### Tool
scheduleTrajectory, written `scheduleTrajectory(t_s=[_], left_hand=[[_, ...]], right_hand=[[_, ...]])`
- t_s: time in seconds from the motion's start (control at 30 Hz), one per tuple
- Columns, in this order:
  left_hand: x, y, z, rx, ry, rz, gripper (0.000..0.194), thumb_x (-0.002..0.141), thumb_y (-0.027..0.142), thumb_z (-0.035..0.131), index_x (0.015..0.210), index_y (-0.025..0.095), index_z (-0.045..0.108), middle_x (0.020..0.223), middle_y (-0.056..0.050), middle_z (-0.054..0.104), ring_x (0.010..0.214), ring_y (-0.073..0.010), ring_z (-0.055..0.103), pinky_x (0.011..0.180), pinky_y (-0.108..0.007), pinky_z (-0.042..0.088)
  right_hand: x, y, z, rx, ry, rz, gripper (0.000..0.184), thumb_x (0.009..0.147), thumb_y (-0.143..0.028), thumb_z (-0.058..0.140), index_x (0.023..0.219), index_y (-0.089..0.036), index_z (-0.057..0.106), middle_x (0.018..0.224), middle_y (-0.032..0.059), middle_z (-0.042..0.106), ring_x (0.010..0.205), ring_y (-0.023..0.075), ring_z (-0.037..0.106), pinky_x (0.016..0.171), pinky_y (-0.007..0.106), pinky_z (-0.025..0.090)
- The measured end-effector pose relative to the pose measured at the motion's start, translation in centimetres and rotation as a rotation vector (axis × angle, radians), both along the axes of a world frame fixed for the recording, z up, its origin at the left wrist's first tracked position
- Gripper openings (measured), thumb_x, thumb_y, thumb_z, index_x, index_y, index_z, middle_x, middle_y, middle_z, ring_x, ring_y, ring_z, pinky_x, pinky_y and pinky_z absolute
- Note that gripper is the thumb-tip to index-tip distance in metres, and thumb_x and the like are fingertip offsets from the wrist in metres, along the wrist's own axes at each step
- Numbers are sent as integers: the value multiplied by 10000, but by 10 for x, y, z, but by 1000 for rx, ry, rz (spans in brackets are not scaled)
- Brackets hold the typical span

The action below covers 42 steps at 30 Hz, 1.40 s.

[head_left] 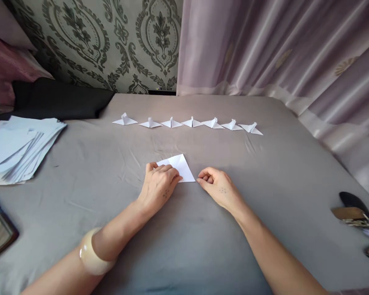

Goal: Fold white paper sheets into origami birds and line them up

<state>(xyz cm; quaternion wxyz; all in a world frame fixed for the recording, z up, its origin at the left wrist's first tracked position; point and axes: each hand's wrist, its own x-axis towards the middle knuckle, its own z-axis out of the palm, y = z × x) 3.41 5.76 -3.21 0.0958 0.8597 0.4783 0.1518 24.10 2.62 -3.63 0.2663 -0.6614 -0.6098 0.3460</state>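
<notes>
A folded piece of white paper (183, 169) lies on the grey cloth in front of me, its pointed corner toward the right. My left hand (160, 181) covers its left part, thumb and curled fingers closed on the sheet. Just beyond the right corner is my right hand (219, 186), fingers bent in and thumb tip against them. No paper shows between those fingertips, which are very close to the corner. Farther back stands a row of several small folded paper figures (192, 122) with pointed sides and raised middles.
A stack of white paper sheets (15, 149) lies at the left, below a black cloth-like item (58, 98). A dark-framed phone or tablet (0, 229) is at the left edge. Keys and small items (353, 215) sit at the right. Curtains (249, 49) hang behind the grey-covered surface (295, 172).
</notes>
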Motion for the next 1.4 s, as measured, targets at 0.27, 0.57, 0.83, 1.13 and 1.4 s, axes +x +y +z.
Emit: scheduleTrajectory(t_s=[0.27,0.57,0.83,1.13,1.4], left_hand=[[0,-1,0,51,-8,-15,230,916,266,480,774,171,634,757,-38,686,694,-172,602,800,-383,295],[-4,-2,-4,-41,-109,49,161,876,304,545,834,184,644,874,-54,709,805,-203,638,804,-379,309],[-10,2,2,-302,-217,196,196,854,281,500,898,212,677,849,-36,726,851,-240,650,890,-417,364],[-9,4,3,-332,-173,209,240,851,248,477,1020,197,640,944,-55,727,928,-253,649,946,-431,347],[-12,6,11,-377,-83,201,276,838,257,488,1061,192,637,883,-47,704,902,-248,640,916,-407,364]], right_hand=[[-24,-13,0,487,-13,161,265,893,-116,431,991,-203,661,985,50,695,898,150,649,816,269,502],[-38,-29,2,484,-348,315,307,921,-83,411,1134,-177,611,1057,92,641,1010,195,592,859,317,502],[-50,-39,4,439,-477,302,305,937,-183,429,1181,-163,612,1079,96,600,1011,213,551,857,330,498],[-57,-34,9,365,-568,299,329,940,-269,438,1214,-238,617,1042,85,568,975,220,524,745,320,480],[-54,-35,9,376,-525,279,288,933,-200,410,1124,-184,624,1044,84,577,975,201,530,773,300,466]])
